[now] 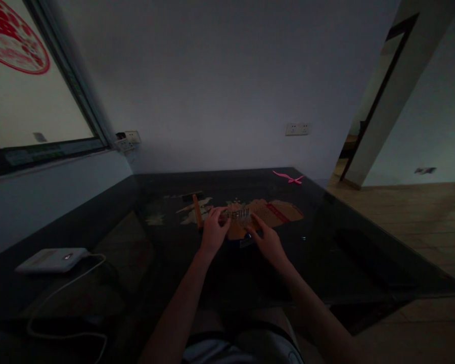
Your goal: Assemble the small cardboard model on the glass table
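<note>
My left hand (215,230) and my right hand (266,240) meet over the middle of a dark table. Between their fingertips is a small, pale piece with a row of thin upright prongs (240,213). Its exact kind is too dim to make out. The left fingers are closed on its left end, and the right thumb and fingers pinch near its right end. Beneath and behind it lies a flat orange-brown sheet (284,212) with a red band. An orange-brown stick (197,211) stands out just left of my left hand.
A pink ribbon (289,177) lies at the table's far right. At left are a white power bank (53,260) and its white cable (47,296). A long dark object (371,258) lies at right, and a tiny shiny piece (304,237) sits nearer my right hand.
</note>
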Demonstrator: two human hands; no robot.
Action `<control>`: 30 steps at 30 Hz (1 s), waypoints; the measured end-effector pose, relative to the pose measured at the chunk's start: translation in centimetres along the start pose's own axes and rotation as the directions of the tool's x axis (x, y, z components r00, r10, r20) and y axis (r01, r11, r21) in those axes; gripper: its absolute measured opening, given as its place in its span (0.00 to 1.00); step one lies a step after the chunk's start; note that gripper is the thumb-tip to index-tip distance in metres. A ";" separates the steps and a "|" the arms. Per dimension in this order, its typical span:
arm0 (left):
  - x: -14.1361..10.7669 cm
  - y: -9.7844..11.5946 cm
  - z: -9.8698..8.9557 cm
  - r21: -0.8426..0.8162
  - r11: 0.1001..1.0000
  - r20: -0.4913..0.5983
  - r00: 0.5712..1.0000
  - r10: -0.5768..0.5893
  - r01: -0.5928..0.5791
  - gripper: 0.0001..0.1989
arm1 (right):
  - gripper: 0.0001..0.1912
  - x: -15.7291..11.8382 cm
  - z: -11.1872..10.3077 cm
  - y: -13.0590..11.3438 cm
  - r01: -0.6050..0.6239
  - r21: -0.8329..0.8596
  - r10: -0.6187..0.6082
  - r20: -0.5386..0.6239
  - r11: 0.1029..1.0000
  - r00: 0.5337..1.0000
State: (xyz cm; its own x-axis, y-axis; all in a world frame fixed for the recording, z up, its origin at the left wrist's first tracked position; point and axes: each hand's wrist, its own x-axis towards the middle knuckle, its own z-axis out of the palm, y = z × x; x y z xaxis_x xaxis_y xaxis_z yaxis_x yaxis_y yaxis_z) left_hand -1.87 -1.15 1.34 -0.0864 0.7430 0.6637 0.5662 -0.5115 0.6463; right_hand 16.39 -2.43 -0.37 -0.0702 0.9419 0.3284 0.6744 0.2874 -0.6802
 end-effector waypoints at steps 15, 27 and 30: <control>0.2 -0.8 -3.6 0.034 0.999 0.313 0.949 0.028 -0.041 0.04 | 0.31 -4.8 1.7 -3.5 -0.105 -0.155 0.098 -0.047 0.982 0.994; 0.2 -0.6 -3.4 0.065 0.997 0.255 0.967 0.022 -0.040 0.05 | 0.30 -4.8 1.4 -3.9 -0.099 -0.159 0.094 -0.042 0.982 0.995; 0.4 -0.6 -3.3 0.013 1.000 0.204 0.979 0.013 -0.015 0.06 | 0.30 -4.9 1.3 -4.0 -0.103 -0.147 0.098 -0.042 0.984 0.994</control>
State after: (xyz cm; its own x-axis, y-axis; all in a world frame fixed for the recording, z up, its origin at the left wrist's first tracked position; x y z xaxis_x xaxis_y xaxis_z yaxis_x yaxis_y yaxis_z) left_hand -4.92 -1.97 2.45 0.0898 0.8089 0.5810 0.5777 -0.5175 0.6312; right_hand 13.12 -7.93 -0.12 0.0272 0.9574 0.2876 0.7784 0.1602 -0.6069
